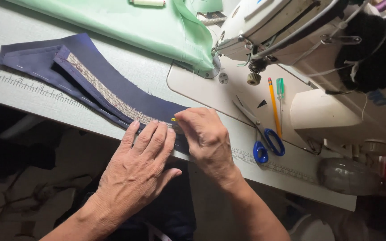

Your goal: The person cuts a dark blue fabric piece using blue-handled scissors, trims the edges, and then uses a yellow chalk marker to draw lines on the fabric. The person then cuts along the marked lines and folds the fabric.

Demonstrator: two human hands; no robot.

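Nearby, scissors [264, 143] beside hands [170, 151].

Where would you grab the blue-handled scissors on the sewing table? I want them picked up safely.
Take the scissors by the blue loops at the near table edge, coming from the person's side. The closed blades point away toward the sewing machine, and a pencil lies close on the right, so come in from near and left.

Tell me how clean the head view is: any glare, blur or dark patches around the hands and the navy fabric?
Head view: hands sharp and evenly lit, left hand flat on the navy fabric, right hand pinching a yellow-headed pin; no glare; under the table edge it falls dark.
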